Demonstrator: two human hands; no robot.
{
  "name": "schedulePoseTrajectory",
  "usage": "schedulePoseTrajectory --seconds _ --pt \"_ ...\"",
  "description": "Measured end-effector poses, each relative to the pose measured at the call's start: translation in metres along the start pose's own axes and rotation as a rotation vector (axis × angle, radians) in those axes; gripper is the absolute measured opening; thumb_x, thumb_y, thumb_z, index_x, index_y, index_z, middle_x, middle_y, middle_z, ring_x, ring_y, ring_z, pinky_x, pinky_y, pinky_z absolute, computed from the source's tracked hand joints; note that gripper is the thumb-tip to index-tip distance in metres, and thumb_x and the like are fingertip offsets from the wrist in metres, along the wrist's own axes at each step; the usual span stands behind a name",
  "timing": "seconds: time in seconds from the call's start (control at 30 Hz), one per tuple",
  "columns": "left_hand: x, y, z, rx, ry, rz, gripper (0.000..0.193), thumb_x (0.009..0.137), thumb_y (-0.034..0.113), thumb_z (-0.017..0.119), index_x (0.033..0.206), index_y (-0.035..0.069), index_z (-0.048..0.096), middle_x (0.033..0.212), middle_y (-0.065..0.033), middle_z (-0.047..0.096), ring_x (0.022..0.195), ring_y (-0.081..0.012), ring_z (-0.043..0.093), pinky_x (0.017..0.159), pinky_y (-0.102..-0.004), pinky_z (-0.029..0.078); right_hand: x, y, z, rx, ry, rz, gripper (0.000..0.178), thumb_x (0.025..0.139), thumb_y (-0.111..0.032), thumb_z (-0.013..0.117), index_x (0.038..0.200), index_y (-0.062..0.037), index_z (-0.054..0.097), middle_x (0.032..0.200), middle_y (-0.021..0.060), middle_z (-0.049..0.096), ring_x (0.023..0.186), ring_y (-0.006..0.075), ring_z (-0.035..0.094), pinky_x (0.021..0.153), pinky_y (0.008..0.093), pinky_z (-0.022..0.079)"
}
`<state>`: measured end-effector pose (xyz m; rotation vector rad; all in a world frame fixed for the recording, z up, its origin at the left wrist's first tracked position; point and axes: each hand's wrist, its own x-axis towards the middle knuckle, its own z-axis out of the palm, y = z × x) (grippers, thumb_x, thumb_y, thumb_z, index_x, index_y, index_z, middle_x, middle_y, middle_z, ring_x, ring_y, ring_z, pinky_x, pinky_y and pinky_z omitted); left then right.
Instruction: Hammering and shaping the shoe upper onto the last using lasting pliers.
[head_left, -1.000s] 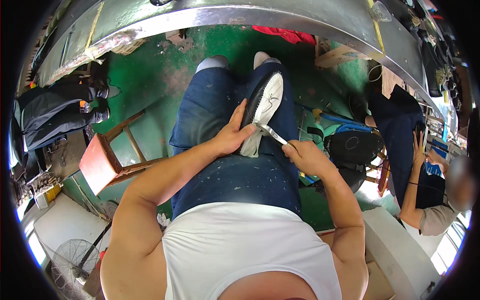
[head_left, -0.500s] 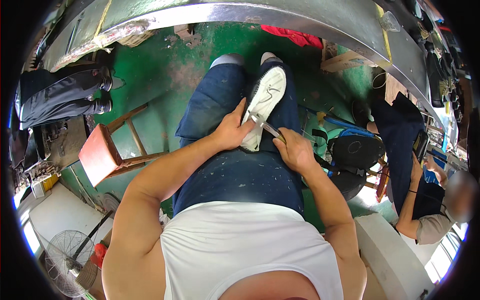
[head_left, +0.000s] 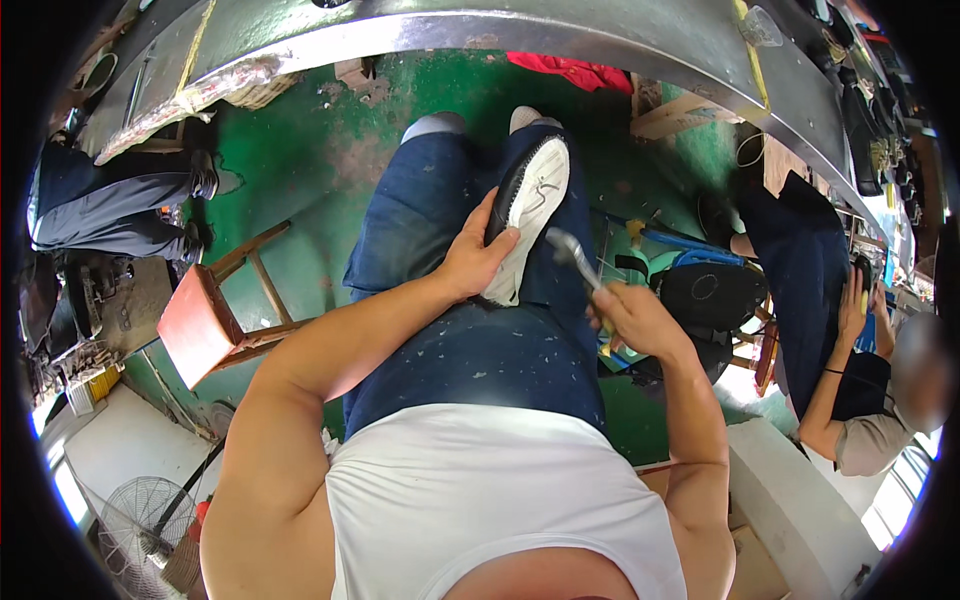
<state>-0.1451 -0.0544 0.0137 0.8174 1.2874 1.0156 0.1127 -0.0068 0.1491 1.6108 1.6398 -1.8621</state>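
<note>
A dark shoe (head_left: 508,208) lies across my lap with its underside up, and a white sole piece (head_left: 541,200) with a dark squiggle covers that underside. My left hand (head_left: 478,250) is wrapped around the shoe's left side, its thumb pressed on the white piece and its fingers partly hidden beyond the edge. To the right of the shoe, my right hand (head_left: 632,315) grips a metal hand tool (head_left: 575,258) with a blunt, bent head. Motion blurs the head, which is held apart from the sole; yellow shows at the grip.
A metal-edged bench (head_left: 480,28) curves across the front. At left stands a red-seated wooden stool (head_left: 205,325), with a fan (head_left: 145,535) behind. On the right are a black bag (head_left: 708,297) and a seated person (head_left: 865,400). Another person's legs (head_left: 125,205) show at far left.
The metal tool has lifted off the sole and moved right with my right hand. My left thumb stays on the sole, and the shoe has tilted slightly, showing more of its dark side.
</note>
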Motion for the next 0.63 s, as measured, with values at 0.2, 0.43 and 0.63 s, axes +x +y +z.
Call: schedulePoseTrajectory --seconds 0.2,0.43,0.63 --pt "-0.003 0.018 0.005 0.321 -0.003 -0.001 0.080 0.095 0.016 0.063 0.158 0.001 0.016 0.148 -0.0214 0.045 0.136 -0.0237 0.044 0.113 -0.0328 0.034 0.047 -0.008 0.040 -0.556 0.370 -0.356 0.034 0.101 -0.033 0.053 0.100 0.0010 0.057 0.084 0.0255 0.067 0.078 0.0475 0.065 0.071 0.0549 0.051" --pt "-0.023 0.051 -0.035 0.456 -0.485 -0.109 0.118 0.090 0.021 0.069 0.152 0.003 -0.030 0.163 -0.0293 0.007 0.151 -0.0335 0.020 0.121 -0.0336 0.021 0.038 -0.023 0.022 -0.487 0.211 -0.341 0.040 0.102 -0.035 0.050 0.094 0.0036 0.057 0.083 0.0288 0.066 0.085 0.0483 0.064 0.077 0.0549 0.049" --pt "-0.012 0.061 -0.023 0.526 -0.474 -0.075 0.116 0.089 0.018 0.069 0.154 0.004 -0.026 0.162 -0.0280 0.013 0.150 -0.0329 0.022 0.121 -0.0340 0.019 0.080 -0.033 0.000 -0.368 0.306 -0.312 0.044 0.104 -0.037 0.046 0.097 0.0043 0.060 0.089 0.0280 0.067 0.088 0.0493 0.063 0.080 0.0541 0.049"
